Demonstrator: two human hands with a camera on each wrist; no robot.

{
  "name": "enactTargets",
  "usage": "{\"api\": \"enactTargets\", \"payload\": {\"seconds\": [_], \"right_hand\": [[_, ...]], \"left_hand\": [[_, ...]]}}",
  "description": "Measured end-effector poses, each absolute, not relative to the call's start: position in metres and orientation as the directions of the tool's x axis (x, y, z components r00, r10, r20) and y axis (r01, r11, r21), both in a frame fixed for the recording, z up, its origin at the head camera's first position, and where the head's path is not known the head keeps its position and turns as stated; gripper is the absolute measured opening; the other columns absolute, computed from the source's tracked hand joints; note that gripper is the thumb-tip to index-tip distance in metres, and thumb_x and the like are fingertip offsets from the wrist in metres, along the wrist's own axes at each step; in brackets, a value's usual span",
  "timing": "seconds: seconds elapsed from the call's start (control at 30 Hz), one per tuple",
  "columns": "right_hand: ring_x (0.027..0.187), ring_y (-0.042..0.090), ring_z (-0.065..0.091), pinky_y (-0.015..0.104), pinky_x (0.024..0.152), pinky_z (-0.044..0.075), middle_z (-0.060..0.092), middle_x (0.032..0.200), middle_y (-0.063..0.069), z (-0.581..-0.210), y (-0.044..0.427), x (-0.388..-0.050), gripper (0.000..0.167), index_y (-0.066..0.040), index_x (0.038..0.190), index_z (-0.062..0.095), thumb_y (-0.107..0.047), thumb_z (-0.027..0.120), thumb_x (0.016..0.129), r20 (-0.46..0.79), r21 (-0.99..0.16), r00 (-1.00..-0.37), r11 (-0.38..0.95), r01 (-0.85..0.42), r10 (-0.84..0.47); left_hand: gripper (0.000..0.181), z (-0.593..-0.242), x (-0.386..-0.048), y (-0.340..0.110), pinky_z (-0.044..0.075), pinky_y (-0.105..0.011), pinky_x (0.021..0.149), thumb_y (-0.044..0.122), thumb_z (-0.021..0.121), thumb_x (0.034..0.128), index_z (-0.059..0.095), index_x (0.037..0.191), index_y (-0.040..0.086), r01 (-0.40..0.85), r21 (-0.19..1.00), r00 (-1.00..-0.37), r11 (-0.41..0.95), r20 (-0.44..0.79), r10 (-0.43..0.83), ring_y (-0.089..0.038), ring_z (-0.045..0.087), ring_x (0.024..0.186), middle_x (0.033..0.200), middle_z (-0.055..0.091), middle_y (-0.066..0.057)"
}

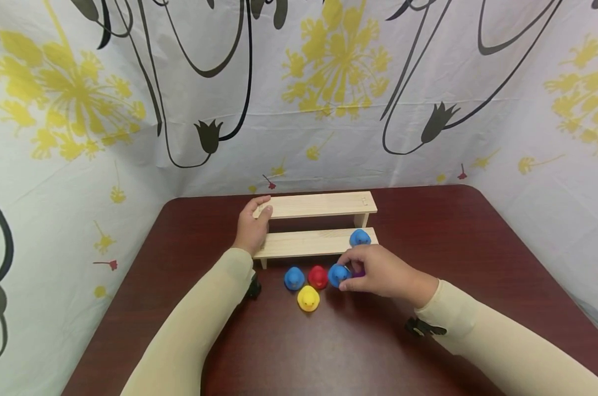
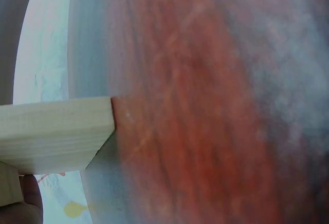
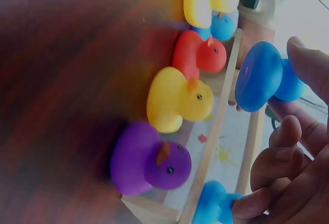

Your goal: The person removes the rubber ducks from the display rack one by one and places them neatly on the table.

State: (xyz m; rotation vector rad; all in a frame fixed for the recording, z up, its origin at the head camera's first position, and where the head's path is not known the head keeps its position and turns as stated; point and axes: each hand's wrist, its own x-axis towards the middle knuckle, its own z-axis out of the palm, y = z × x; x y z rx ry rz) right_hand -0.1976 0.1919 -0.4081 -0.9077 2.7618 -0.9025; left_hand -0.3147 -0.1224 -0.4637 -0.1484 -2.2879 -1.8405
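My right hand (image 1: 380,275) pinches a blue rubber duck (image 3: 259,77) between thumb and fingers, lifted above the table. A two-step wooden stand (image 1: 308,243) is gripped at its left end by my left hand (image 1: 251,228), with the thumb over the upper board. Another blue duck (image 1: 360,237) sits on the right end of the lower step. On the table before the stand are a blue duck (image 1: 294,279), a red duck (image 1: 318,277) and a yellow duck (image 1: 308,298). The right wrist view also shows a second yellow duck (image 3: 177,100) and a purple duck (image 3: 146,160).
The dark red-brown table (image 1: 289,352) carries everything. Behind and beside it hangs a white cloth (image 1: 299,143) with yellow and grey flower prints. The right hand partly covers the purple duck in the head view.
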Motion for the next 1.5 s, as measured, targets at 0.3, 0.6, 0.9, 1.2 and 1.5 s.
{"api": "enactTargets", "payload": {"seconds": [0.3, 0.6, 0.9, 1.2, 1.5], "right_hand": [[0.063, 0.006, 0.053, 0.025, 0.059, 0.047, 0.053, 0.068, -0.012, -0.419, 0.188, -0.189, 0.031, -0.022, 0.105, 0.077, -0.037, 0.092, 0.082, 0.011, -0.572, -0.833, 0.680, -0.459, -0.553], [0.057, 0.006, 0.052, 0.026, 0.054, 0.045, 0.053, 0.061, -0.013, -0.427, 0.185, -0.180, 0.029, -0.022, 0.106, 0.076, -0.035, 0.091, 0.084, -0.029, -0.601, -0.840, 0.681, -0.419, -0.542], [0.057, 0.005, 0.051, 0.024, 0.052, 0.043, 0.052, 0.063, -0.012, -0.435, 0.179, -0.177, 0.032, -0.017, 0.108, 0.077, -0.032, 0.092, 0.083, -0.035, -0.585, -0.845, 0.697, -0.415, -0.533], [0.055, 0.006, 0.050, 0.026, 0.053, 0.043, 0.053, 0.060, -0.011, -0.440, 0.173, -0.176, 0.033, -0.017, 0.109, 0.077, -0.029, 0.092, 0.082, -0.053, -0.554, -0.849, 0.722, -0.414, -0.527], [0.057, 0.008, 0.050, 0.026, 0.053, 0.043, 0.054, 0.062, -0.009, -0.442, 0.171, -0.177, 0.033, -0.017, 0.109, 0.077, -0.028, 0.092, 0.082, -0.087, -0.549, -0.861, 0.746, -0.378, -0.501]], "left_hand": [[0.036, -0.463, -0.315, -0.123, 0.039, -0.043, 0.106, 0.028, 0.057, 0.1100, 0.062, 0.144, 0.018, 0.201, 0.953, -0.975, 0.226, 0.217, -0.049, -0.019, 0.051, 0.110, 0.155, 0.051, -0.004], [0.035, -0.464, -0.316, -0.124, 0.040, -0.045, 0.108, 0.029, 0.058, 0.1099, 0.063, 0.143, 0.020, 0.201, 0.956, -0.975, 0.215, 0.215, -0.047, -0.026, 0.054, 0.111, 0.154, 0.051, -0.004], [0.035, -0.463, -0.316, -0.123, 0.037, -0.049, 0.118, 0.028, 0.058, 0.1096, 0.063, 0.143, 0.018, 0.206, 0.954, -0.974, 0.219, 0.221, -0.048, -0.024, 0.047, 0.139, 0.158, 0.050, -0.003], [0.033, -0.464, -0.315, -0.123, 0.041, -0.042, 0.104, 0.029, 0.058, 0.1095, 0.064, 0.141, 0.023, 0.203, 0.954, -0.974, 0.220, 0.219, -0.050, -0.018, 0.052, 0.103, 0.153, 0.053, -0.002], [0.032, -0.464, -0.317, -0.124, 0.040, -0.044, 0.111, 0.030, 0.058, 0.1093, 0.065, 0.140, 0.026, 0.202, 0.953, -0.974, 0.228, 0.219, -0.052, -0.016, 0.056, 0.106, 0.154, 0.052, -0.001]]}}
